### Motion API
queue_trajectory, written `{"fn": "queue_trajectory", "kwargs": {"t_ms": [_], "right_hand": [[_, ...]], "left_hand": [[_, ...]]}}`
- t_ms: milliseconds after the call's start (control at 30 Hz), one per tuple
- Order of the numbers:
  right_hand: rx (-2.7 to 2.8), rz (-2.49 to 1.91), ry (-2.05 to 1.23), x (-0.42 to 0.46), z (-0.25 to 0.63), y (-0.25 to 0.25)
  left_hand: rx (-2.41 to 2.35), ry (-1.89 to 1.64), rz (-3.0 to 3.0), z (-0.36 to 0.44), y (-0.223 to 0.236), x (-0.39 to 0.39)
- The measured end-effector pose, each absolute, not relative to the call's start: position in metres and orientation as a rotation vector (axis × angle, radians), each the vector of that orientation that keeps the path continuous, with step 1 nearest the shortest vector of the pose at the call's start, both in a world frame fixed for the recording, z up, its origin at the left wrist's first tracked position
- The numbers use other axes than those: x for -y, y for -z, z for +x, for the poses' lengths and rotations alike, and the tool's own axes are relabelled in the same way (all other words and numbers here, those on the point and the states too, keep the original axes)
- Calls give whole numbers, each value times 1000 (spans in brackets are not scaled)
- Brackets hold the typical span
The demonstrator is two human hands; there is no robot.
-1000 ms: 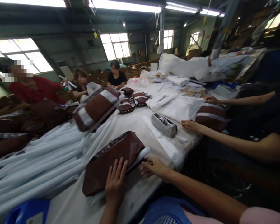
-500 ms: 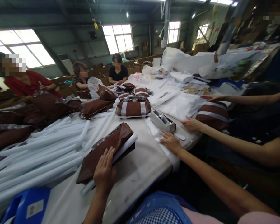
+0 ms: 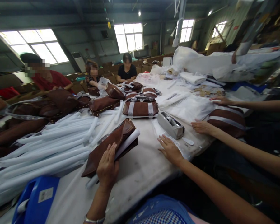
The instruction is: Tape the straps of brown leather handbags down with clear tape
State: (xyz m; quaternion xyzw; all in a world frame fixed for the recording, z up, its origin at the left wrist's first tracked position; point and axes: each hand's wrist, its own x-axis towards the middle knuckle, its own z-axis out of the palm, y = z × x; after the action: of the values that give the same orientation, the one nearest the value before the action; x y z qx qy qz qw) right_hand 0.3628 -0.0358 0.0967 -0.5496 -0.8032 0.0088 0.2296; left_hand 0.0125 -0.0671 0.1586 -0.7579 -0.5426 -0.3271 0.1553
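Note:
A brown bag (image 3: 110, 146) leans on the white-topped table with a roll of white stuffing (image 3: 128, 142) sticking out from its side. My left hand (image 3: 108, 165) lies against the bag's near face, fingers straight and close together; the thumb is partly hidden. Over the table's front edge, my right hand (image 3: 170, 151) is spread with nothing in it, at a thin white plastic sheet (image 3: 159, 130). Just beyond that hand stands a grey tape dispenser (image 3: 171, 124). A pale flat strip (image 3: 188, 141) lies to the right of the dispenser.
White wrapped rolls (image 3: 60, 143) are piled at left, near a blue dispenser (image 3: 37, 197). A brown bag with pale bands (image 3: 140, 107) stands ahead. At right, a co-worker's hands (image 3: 204, 127) are by another banded bag (image 3: 227, 119). Several people sit or stand across the table.
The view has turned a little left, so everything sits further right. My right hand has drawn slightly back from the tape dispenser. My left hand remains on the bag.

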Motion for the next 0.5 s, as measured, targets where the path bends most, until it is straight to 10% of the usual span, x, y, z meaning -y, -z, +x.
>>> {"fn": "queue_trajectory", "kwargs": {"t_ms": [500], "right_hand": [[2176,-1260,-177,46,353,-107]], "left_hand": [[1555,993,-2134,11,-161,67]]}}
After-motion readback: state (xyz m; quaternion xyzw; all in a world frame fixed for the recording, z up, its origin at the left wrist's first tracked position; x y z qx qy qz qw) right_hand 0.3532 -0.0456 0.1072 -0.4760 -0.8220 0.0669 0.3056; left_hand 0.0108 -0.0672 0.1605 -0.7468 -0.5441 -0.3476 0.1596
